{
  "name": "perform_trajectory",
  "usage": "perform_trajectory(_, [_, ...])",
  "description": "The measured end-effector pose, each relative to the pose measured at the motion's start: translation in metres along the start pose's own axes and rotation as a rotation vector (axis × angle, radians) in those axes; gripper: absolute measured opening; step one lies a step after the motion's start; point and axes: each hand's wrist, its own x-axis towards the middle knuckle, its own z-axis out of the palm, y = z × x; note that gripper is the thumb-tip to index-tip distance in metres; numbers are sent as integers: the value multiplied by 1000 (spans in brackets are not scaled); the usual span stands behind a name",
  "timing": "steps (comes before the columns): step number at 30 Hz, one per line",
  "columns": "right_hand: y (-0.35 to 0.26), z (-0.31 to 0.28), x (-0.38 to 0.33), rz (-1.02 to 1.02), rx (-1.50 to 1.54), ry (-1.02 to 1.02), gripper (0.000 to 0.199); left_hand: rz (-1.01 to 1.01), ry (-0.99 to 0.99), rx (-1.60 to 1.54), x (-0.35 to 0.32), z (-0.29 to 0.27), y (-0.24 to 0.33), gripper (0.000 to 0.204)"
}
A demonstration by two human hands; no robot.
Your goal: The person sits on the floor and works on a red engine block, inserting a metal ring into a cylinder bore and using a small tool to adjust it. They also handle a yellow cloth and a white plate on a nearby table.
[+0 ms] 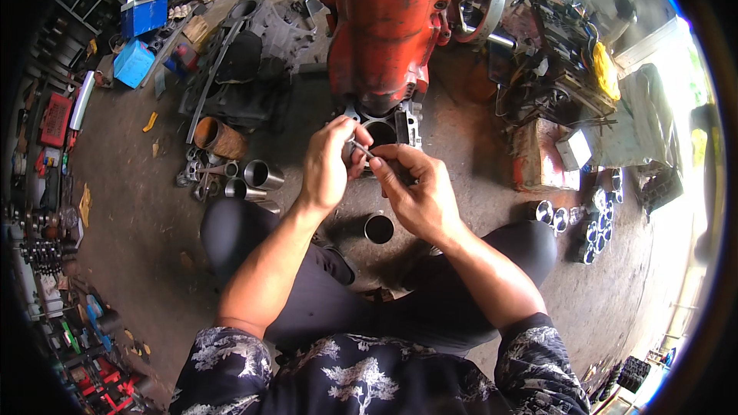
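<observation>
A thin grey metal rod (364, 149) spans the gap between my two hands; its exact kind is too small to make out. My left hand (327, 169) is closed around one end, fingers curled. At the other end, the thumb and fingers of my right hand (419, 192) pinch it. Just beyond the hands, partly hidden by them, is a metal engine block (411, 127) with round bores. The large red machine (384, 23) stands over that block. On the floor below my hands, between my legs, a metal cylinder sleeve (379, 227) shows its open end.
Left of my knee lie metal sleeves (263, 175), connecting rods (207, 173) and a rusty cylinder (219, 138). A dark engine casting (238, 69) sits behind them. Several shiny pistons (596, 230) stand at right, near a worn box (542, 154). A handwheel (496, 0) juts from the machine.
</observation>
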Motion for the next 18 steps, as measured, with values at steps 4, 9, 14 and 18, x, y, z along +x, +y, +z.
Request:
perform_trajectory(4, [-4, 3, -15, -163, -7, 64, 14, 434, 146, 555, -13, 10, 4, 35])
perform_trajectory(9, [-7, 6, -22, -189, 178, 39, 12, 482, 164, 542, -23, 15, 12, 33])
perform_trajectory(14, [-13, -2, -28, -148, 134, -33, 11, 527, 129, 594, -27, 9, 15, 24])
perform_trajectory(18, [-14, -1, -26, 7, 313, -57, 11, 536, 117, 585, -26, 8, 12, 25])
